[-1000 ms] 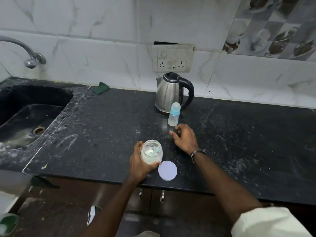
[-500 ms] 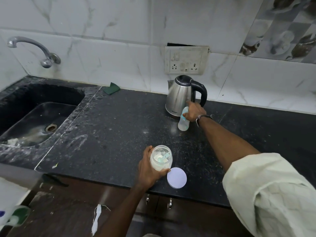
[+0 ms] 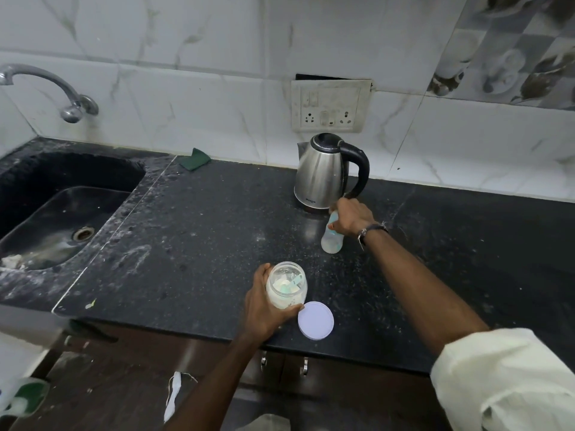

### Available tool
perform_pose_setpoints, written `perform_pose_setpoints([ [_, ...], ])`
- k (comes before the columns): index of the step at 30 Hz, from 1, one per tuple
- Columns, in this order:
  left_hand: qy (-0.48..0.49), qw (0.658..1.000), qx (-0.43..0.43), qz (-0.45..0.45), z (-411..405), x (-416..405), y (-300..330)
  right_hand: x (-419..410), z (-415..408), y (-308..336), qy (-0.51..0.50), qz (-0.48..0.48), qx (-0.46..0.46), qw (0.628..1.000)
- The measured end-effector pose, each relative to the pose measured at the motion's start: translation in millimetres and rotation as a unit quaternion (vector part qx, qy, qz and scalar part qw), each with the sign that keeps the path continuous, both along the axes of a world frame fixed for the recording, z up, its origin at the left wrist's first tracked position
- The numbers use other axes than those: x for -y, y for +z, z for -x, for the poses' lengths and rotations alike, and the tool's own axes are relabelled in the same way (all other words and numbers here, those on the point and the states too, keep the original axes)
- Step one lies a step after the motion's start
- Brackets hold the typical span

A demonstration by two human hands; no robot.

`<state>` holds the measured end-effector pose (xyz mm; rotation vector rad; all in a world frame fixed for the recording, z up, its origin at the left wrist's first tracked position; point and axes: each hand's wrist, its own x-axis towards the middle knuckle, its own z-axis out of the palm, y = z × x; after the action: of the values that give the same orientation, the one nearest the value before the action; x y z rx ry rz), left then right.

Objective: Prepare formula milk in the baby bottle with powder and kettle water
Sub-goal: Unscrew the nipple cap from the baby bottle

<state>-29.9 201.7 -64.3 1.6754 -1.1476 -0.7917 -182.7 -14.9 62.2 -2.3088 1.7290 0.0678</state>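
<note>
Near the counter's point(image 3: 217, 228) back edge, the bottle's point(image 3: 331, 242) top is gripped by the right hand point(image 3: 353, 217); the jar point(image 3: 286, 289) is held by the left hand point(image 3: 264, 306). The bottle is best kept upright.

The baby bottle point(image 3: 331, 241) is small and translucent with a pale blue collar; it leans tilted, its base on the dark desk point(image 3: 217, 231) just in front of the steel kettle point(image 3: 323, 172), which stands upright with its black lid closed. Nearer the desk's front edge stands the open powder jar point(image 3: 286, 289), a scoop inside, its round white lid point(image 3: 315, 320) flat beside it.
</note>
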Motion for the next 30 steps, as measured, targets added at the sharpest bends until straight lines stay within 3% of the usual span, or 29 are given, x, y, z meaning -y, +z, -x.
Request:
perform_pose_setpoints([
  [16,-0.018,1.0,0.002,0.019,4.3,-3.3,10.3,-114.5,47.5,4.0,0.028,-0.007,-0.024,0.999],
  [19,0.004,0.999,0.039,0.037,13.9,-5.5,19.4,-121.2,49.2,4.6,0.028,-0.006,-0.03,0.999],
  [25,-0.007,0.979,0.057,0.196,61.8,-14.1,48.1,-128.1,49.2,2.5,0.026,0.0,-0.037,0.999],
  [30,-0.082,0.991,0.009,0.109,102.8,1.9,38.7,-128.9,47.4,2.8,0.02,0.002,-0.039,0.999],
])
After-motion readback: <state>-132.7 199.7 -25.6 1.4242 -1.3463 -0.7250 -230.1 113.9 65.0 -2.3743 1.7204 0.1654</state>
